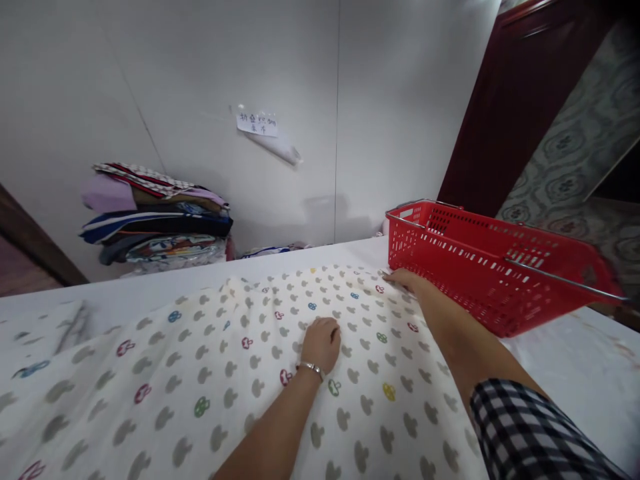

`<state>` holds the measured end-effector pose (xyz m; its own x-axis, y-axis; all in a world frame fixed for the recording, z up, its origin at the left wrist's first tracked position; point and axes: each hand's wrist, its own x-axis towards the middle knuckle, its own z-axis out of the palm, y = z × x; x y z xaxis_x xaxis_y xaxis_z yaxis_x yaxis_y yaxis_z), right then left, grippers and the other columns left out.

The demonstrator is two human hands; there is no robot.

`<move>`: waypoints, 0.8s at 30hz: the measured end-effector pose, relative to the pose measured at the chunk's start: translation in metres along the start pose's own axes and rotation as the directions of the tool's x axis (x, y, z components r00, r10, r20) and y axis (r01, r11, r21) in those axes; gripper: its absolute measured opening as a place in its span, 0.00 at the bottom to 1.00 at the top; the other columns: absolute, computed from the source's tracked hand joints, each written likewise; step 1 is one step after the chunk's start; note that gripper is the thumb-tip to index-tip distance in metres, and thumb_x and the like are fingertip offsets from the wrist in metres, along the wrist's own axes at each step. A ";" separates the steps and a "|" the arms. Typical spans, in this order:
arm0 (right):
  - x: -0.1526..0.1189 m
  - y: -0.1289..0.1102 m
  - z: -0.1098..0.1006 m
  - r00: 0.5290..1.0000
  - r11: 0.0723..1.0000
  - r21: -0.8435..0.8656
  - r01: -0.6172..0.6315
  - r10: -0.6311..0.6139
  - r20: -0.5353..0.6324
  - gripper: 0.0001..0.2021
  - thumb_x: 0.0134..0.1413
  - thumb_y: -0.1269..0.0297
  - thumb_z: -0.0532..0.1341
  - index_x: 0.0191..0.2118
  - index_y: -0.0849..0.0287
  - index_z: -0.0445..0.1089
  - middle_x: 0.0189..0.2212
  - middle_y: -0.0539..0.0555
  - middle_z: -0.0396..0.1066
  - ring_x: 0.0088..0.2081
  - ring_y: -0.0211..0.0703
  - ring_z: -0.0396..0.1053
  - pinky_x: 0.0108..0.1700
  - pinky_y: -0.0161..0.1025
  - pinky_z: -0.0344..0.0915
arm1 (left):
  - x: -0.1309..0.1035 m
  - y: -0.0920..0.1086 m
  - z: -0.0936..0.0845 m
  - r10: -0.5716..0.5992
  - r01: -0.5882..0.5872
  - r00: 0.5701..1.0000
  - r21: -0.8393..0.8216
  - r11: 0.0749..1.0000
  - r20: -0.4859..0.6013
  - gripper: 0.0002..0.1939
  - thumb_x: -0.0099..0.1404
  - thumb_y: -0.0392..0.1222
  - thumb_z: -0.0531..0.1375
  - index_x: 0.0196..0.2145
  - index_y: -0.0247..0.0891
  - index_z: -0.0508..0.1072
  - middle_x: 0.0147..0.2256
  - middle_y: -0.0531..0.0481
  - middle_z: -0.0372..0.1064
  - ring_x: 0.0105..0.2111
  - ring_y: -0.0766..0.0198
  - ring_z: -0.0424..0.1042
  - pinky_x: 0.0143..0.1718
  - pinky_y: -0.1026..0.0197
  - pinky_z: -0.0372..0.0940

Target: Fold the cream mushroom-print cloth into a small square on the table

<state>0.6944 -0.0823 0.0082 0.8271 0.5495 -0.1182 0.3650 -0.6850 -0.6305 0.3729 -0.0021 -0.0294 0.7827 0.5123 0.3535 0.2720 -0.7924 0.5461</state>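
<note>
A white cloth [273,350] printed with grey, red, blue, green and yellow mushrooms lies spread over the white table. On its middle rests my left hand [321,341], fingers curled in a loose fist, a silver bracelet at the wrist. The fabric beneath it is not bunched; the fingers' undersides are hidden. Farther off, my right hand [404,280] reaches to the cloth's far right edge, beside the red basket [450,260]. Its fingers are stretched out and touch the cloth. Soft wrinkles run along the cloth's left and far parts.
A stack of folded clothes [160,217] stands at the far left by the pale wall. The basket with metal handles sits on the right of the white table [565,373]. A paper note [257,125] is fixed to the wall. A dark red door [510,87] is behind the basket.
</note>
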 end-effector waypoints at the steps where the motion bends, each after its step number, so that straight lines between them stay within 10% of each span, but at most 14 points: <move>1: 0.002 -0.002 0.002 1.000 1.000 0.008 -0.006 0.006 -0.008 0.19 0.38 0.58 0.68 0.38 0.63 0.74 0.37 0.61 0.74 0.40 0.52 0.70 0.40 0.43 0.65 | 0.000 -0.001 -0.001 -0.008 0.008 1.000 -0.028 1.000 -0.001 0.08 0.59 0.33 0.53 0.29 0.39 0.71 0.36 0.49 0.71 0.40 0.61 0.66 0.44 0.56 0.59; 8: -0.018 -0.030 0.001 0.979 0.991 0.069 0.111 -0.098 -0.178 0.23 0.48 0.70 0.59 0.53 0.64 0.65 0.46 0.60 0.70 0.43 0.46 0.69 0.44 0.38 0.64 | 0.003 -0.002 -0.003 -0.056 0.050 0.998 -0.143 0.988 -0.040 0.08 0.58 0.32 0.53 0.29 0.38 0.71 0.34 0.49 0.71 0.37 0.61 0.66 0.44 0.55 0.60; 12: -0.078 -0.054 0.004 0.874 0.899 -0.050 0.436 -0.436 -0.214 0.25 0.50 0.68 0.57 0.56 0.55 0.61 0.51 0.55 0.66 0.50 0.45 0.65 0.52 0.39 0.59 | 0.005 -0.005 -0.001 -0.197 0.157 0.978 -0.388 0.908 -0.065 0.08 0.60 0.40 0.54 0.34 0.40 0.72 0.36 0.49 0.71 0.38 0.61 0.68 0.43 0.56 0.62; 18: -0.183 -0.067 0.045 0.668 0.651 -0.154 0.743 -0.709 0.226 0.32 0.49 0.66 0.60 0.61 0.49 0.54 0.48 0.55 0.67 0.46 0.49 0.66 0.46 0.43 0.62 | 0.016 -0.004 -0.009 -0.470 0.369 0.835 -0.925 0.093 0.286 0.27 0.59 0.62 0.51 0.41 0.35 0.70 0.40 0.43 0.70 0.33 0.60 0.71 0.33 0.58 0.67; 21: -0.197 -0.067 0.057 0.652 0.695 0.022 0.718 -0.684 0.327 0.32 0.49 0.63 0.60 0.61 0.48 0.52 0.42 0.52 0.71 0.38 0.44 0.68 0.39 0.39 0.63 | 0.021 -0.006 -0.009 -0.511 0.398 0.773 -0.915 -0.069 0.375 0.29 0.60 0.62 0.49 0.40 0.33 0.70 0.37 0.43 0.70 0.30 0.62 0.71 0.28 0.59 0.67; 24: -0.189 -0.070 0.061 0.739 0.779 0.136 0.613 -0.625 0.250 0.22 0.53 0.61 0.56 0.55 0.53 0.61 0.35 0.51 0.72 0.32 0.40 0.67 0.35 0.37 0.63 | 0.022 -0.009 -0.005 -0.564 0.385 0.730 -0.914 -0.128 0.386 0.23 0.61 0.56 0.52 0.38 0.32 0.71 0.33 0.45 0.71 0.28 0.64 0.69 0.26 0.61 0.66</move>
<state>0.4865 -0.1088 0.0274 0.2766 0.9540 0.1155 0.7325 -0.1315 -0.6680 0.3851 0.0182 -0.0232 0.6339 0.6929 -0.3435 -0.2450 0.6012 0.7606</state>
